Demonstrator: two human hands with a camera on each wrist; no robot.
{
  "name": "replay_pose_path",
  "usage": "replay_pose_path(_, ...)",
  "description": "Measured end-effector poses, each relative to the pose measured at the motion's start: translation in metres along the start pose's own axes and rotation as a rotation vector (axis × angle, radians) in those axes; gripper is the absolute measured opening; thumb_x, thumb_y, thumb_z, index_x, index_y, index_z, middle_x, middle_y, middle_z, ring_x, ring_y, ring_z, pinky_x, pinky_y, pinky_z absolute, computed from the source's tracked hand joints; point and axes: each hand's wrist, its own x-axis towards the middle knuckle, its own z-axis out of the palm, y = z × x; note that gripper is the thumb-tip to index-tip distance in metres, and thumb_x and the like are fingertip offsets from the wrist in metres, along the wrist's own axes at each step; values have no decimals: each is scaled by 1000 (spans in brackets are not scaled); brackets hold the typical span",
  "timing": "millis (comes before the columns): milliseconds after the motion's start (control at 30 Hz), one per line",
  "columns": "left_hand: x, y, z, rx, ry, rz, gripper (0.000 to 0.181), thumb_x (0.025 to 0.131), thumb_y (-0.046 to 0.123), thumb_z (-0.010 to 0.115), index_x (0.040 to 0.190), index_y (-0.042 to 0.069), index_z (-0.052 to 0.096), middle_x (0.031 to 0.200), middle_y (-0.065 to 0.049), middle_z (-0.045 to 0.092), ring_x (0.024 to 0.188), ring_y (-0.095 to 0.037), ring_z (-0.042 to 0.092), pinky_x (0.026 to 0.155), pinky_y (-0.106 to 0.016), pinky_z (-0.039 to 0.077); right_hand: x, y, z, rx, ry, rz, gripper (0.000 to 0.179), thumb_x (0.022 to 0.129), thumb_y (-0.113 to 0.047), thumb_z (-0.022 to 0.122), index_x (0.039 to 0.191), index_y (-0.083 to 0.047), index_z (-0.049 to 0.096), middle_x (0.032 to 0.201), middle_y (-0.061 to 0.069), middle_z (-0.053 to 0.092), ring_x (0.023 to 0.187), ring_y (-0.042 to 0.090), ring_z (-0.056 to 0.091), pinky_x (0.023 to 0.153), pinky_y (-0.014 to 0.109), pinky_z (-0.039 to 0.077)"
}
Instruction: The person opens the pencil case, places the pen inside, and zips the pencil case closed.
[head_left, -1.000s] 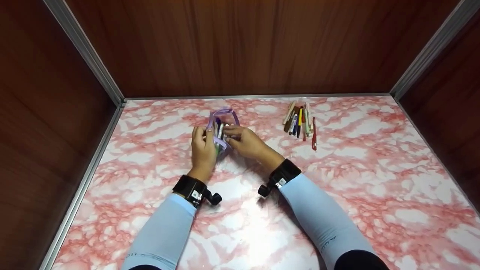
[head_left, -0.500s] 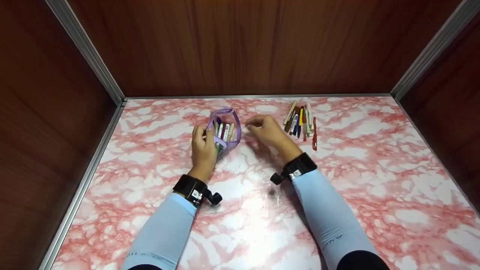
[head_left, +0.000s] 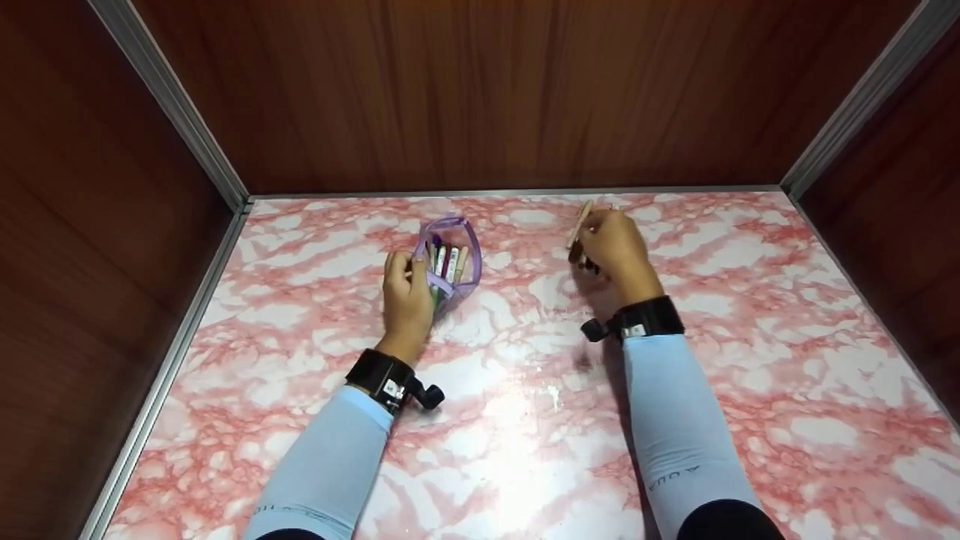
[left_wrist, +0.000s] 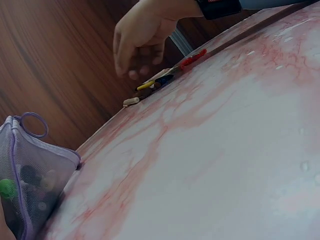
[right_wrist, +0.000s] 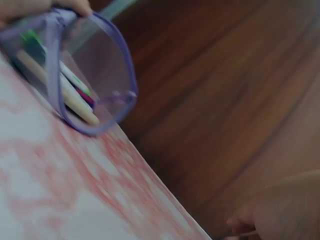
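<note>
My left hand [head_left: 407, 300] grips the near-left edge of a see-through mesh pencil case [head_left: 478, 262] with purple trim. The case's mouth gapes, and several pens and markers [head_left: 452, 261] lie inside; a pale marker [right_wrist: 80, 105] shows near the opening in the right wrist view. Over a loose pile of pens at the right, my right hand [head_left: 619, 244] hangs with bent fingers. The left wrist view shows that hand [left_wrist: 142, 37] above the pile, nothing visible between its fingers. Most of the pile is hidden by it in the head view; a beige pen [head_left: 579, 225] shows beside it.
A yellow pen [left_wrist: 145, 86] and a red pen [left_wrist: 192, 58] lie in the pile. The red-and-white marbled tabletop [head_left: 495, 420] is bounded by a wooden back panel [head_left: 480, 97] and side panels with metal edging.
My right hand has left the pencil case, where it was at the opening, and moved right to the pen pile. My left hand and the case have stayed put.
</note>
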Motion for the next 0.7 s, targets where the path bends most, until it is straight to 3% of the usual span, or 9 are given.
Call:
replay_pose_path(233, 1, 0, -1, 16, -1, -7, 17, 115, 17, 57, 108, 2, 61, 115, -13, 59, 107, -26, 65, 92, -34, 59, -2, 29, -20, -123, 29, 152, 39, 101, -19, 62, 132, 3, 75, 138, 30, 75, 122, 49, 73, 106, 64, 57)
replay_pose_path(367, 1, 1, -1, 29, 2, -3, 17, 115, 17, 56, 107, 2, 61, 115, -14, 59, 108, -28, 65, 93, -36, 59, -6, 38, -23, -109, -18, 199, 38, 103, -20, 64, 131, 5, 69, 135, 31, 73, 115, 50, 72, 100, 61, 59)
replay_pose_path(600, 1, 1, -1, 17, -4, -13, 18, 116, 18, 56, 109, 3, 61, 116, -13, 61, 108, -28, 67, 93, -36, 60, -8, 47, -21, -56, -34, 177, 44, 94, -14, 66, 133, 5, 67, 131, 32, 73, 98, 44, 72, 87, 52, 59)
replay_pose_path(700, 1, 1, 0, 16, -6, -16, 18, 117, 18, 55, 109, 3, 61, 117, -14, 61, 107, -28, 67, 93, -37, 61, -10, 48, -23, -25, -43, 193, 39, 95, -15, 69, 129, 5, 67, 125, 30, 75, 89, 40, 72, 76, 47, 59)
